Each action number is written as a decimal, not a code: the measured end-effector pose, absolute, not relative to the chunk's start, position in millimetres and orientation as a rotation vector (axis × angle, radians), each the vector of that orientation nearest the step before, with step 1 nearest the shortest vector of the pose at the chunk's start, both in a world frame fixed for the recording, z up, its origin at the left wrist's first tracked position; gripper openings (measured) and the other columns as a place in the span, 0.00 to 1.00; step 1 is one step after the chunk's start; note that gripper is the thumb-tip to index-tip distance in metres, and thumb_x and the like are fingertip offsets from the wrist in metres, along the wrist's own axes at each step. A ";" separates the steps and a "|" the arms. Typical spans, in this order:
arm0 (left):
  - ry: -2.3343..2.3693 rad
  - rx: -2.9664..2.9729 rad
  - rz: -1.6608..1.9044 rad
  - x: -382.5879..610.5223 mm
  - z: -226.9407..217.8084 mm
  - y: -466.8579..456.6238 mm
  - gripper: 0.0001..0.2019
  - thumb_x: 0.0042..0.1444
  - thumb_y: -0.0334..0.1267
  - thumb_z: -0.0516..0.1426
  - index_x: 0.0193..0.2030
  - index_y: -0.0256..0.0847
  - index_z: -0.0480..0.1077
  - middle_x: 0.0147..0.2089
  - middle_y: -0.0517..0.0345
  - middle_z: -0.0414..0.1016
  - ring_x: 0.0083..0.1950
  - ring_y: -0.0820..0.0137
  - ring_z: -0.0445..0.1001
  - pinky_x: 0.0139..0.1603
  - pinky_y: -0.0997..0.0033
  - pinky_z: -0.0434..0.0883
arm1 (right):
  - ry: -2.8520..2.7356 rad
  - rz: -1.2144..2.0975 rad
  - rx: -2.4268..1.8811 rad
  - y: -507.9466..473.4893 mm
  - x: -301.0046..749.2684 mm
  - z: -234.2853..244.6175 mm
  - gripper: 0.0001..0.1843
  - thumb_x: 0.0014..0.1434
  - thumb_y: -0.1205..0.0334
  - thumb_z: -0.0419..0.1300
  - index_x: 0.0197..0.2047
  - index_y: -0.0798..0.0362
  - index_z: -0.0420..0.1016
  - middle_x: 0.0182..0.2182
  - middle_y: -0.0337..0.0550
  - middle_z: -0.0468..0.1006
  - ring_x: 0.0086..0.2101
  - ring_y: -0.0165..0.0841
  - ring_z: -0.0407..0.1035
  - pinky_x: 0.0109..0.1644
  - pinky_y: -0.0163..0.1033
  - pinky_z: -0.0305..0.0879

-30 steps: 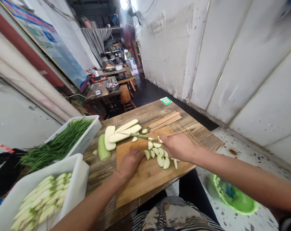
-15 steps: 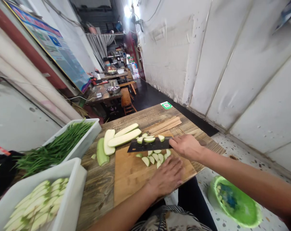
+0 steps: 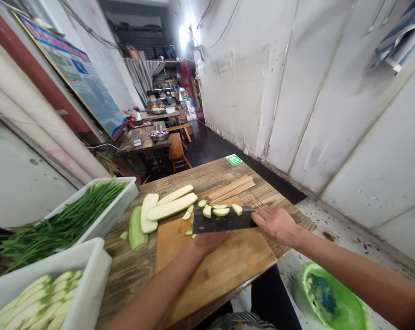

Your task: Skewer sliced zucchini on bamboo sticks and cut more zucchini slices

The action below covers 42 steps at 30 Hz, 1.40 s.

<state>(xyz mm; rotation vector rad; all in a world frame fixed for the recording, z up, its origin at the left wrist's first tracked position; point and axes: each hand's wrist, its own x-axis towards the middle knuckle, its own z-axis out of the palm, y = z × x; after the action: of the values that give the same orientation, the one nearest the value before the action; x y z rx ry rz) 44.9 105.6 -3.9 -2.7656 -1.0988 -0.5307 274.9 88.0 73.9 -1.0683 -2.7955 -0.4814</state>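
Note:
My right hand (image 3: 278,224) grips the handle of a dark cleaver (image 3: 224,221) held flat over the wooden cutting board (image 3: 224,270), with a few pale green squash pieces (image 3: 221,211) on its blade. My left hand (image 3: 207,240) reaches under the front edge of the blade; its fingers are mostly hidden behind it. Long squash slices (image 3: 171,206) and a peeled half (image 3: 136,224) lie on the table past the board's far left corner.
A bundle of bamboo skewers (image 3: 231,189) lies behind the board. To the left stand a white tub of green chives (image 3: 66,224) and a white tub of skewered squash (image 3: 39,302). A green basin (image 3: 327,298) sits on the floor at right.
The cleaver turned flat and now carries squash pieces. My left hand swept across the board toward the blade, and the loose pieces on the board are gone from view.

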 end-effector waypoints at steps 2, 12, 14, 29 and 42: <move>-1.153 -2.760 -0.497 36.2 -5.7 102.1 0.14 0.60 0.41 0.45 0.46 0.41 0.67 0.45 0.54 0.72 0.53 0.59 0.65 0.53 0.54 0.61 | -2.800 -0.480 -1.067 87.6 279.2 73.6 0.09 0.61 0.68 0.47 0.34 0.57 0.67 0.26 0.43 0.71 0.26 0.33 0.63 0.30 0.37 0.53; -1.171 -2.894 -0.375 -35.1 45.2 113.6 0.17 0.58 0.29 0.44 0.52 0.40 0.64 0.58 0.50 0.64 0.59 0.67 0.60 0.61 0.52 0.51 | -2.807 -0.513 -0.966 87.7 294.2 69.6 0.10 0.60 0.72 0.46 0.33 0.57 0.67 0.25 0.43 0.70 0.26 0.33 0.62 0.30 0.37 0.54; -1.328 -2.832 -0.192 -35.7 55.9 119.3 0.17 0.54 0.26 0.46 0.48 0.39 0.68 0.54 0.50 0.68 0.57 0.66 0.63 0.61 0.53 0.50 | -2.781 -0.541 -0.932 89.6 291.2 65.8 0.10 0.60 0.71 0.46 0.34 0.58 0.68 0.25 0.43 0.70 0.25 0.33 0.62 0.30 0.37 0.54; -0.879 -3.068 -0.311 21.9 63.3 122.7 0.18 0.61 0.44 0.44 0.57 0.49 0.61 0.64 0.55 0.54 0.66 0.64 0.47 0.63 0.55 0.45 | -2.766 -0.739 -0.636 98.7 270.5 44.4 0.13 0.61 0.73 0.45 0.36 0.58 0.70 0.22 0.42 0.69 0.22 0.33 0.60 0.27 0.39 0.54; -0.895 -3.139 -0.638 26.9 40.5 140.3 0.19 0.60 0.47 0.45 0.53 0.46 0.67 0.58 0.55 0.65 0.61 0.68 0.58 0.61 0.63 0.52 | -2.826 -0.796 -0.520 113.8 259.7 43.3 0.09 0.61 0.71 0.48 0.35 0.58 0.69 0.23 0.43 0.70 0.23 0.34 0.61 0.27 0.39 0.53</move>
<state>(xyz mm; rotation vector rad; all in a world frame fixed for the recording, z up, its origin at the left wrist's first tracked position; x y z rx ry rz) 26.9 140.3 40.5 -3.1388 -0.8948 -0.6378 259.7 113.8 43.3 -0.5202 -2.8258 -0.7957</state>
